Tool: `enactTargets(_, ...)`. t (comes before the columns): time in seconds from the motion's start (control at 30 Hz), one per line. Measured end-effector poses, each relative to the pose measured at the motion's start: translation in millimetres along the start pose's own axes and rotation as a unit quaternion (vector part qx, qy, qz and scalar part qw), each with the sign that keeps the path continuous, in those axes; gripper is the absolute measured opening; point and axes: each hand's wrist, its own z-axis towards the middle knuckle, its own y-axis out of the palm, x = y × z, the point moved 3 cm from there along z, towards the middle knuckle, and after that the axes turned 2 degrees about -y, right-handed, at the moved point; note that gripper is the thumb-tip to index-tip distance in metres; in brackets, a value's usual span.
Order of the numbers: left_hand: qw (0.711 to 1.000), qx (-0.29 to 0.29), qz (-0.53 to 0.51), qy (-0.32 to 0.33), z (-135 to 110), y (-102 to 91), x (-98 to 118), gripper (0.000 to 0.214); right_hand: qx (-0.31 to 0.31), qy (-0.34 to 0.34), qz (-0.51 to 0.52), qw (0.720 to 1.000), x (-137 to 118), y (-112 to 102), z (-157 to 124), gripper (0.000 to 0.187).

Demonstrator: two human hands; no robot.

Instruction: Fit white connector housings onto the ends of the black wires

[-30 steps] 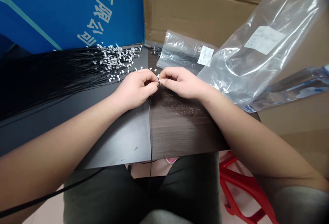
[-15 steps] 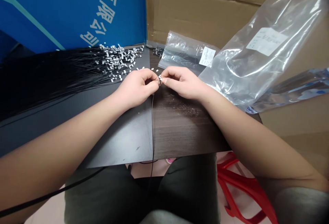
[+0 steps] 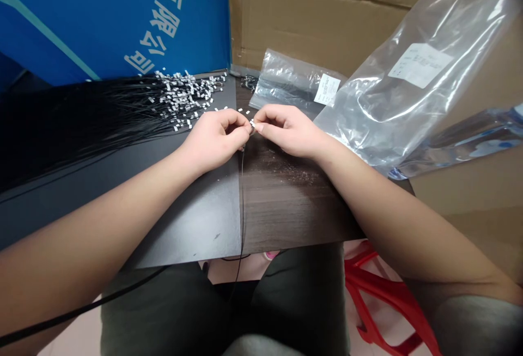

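My left hand (image 3: pixel 220 137) is closed in a pinch on a thin black wire (image 3: pixel 243 192), which hangs from the fingers and passes over the table's front edge. My right hand (image 3: pixel 286 131) is also closed, its thumb and forefinger pinching a small white connector (image 3: pixel 252 123) where the fingertips of both hands nearly meet. Fingers partly cover the wire end, so whether it sits inside the connector cannot be made out. Behind my left hand lies a heap of black wires (image 3: pixel 81 119) with white connectors (image 3: pixel 183 91) on their ends.
A blue box (image 3: pixel 110 18) and a cardboard box (image 3: pixel 327 18) stand behind the table (image 3: pixel 294 214). Clear plastic bags with labels, a small bag (image 3: pixel 286 80) and a large bag (image 3: pixel 392 110), lie at the right. A red stool (image 3: pixel 388 296) is below right.
Both hands keep their pinch at nearly the same spot, fingertips close together. The whole view has shifted slightly; nothing has been let go.
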Motion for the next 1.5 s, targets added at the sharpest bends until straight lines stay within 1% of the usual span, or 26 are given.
enactTargets(0.17,1.000,-0.003,0.007,0.003,0,-0.6,0,0.017,-0.002,-0.001,-0.001,1.000,1,0,0,0.012)
enactTargets(0.43,0.999,0.016,0.041,0.021,1,-3.3,1,0.018,0.004,-0.005,0.006,1.000,-2,0,0,0.014)
enactTargets(0.57,0.998,0.021,0.051,0.028,1,-3.1,2,0.017,-0.003,-0.002,0.013,1.000,-2,2,1,0.014)
enactTargets(0.77,0.997,0.018,0.068,0.032,-1,-2.6,4,0.018,-0.003,-0.021,0.018,1.000,4,3,2,0.014)
enactTargets(1.0,0.997,0.035,0.060,0.034,0,-2.5,1,0.016,0.001,-0.027,0.020,0.999,6,3,3,0.014)
enactTargets(1.27,0.996,0.034,0.069,0.040,1,-4.3,3,0.016,-0.008,-0.032,0.026,0.999,6,5,3,0.014)
enactTargets(1.5,0.997,0.036,0.057,0.030,1,-4.7,2,0.015,0.017,-0.034,0.025,0.999,9,6,3,0.016)
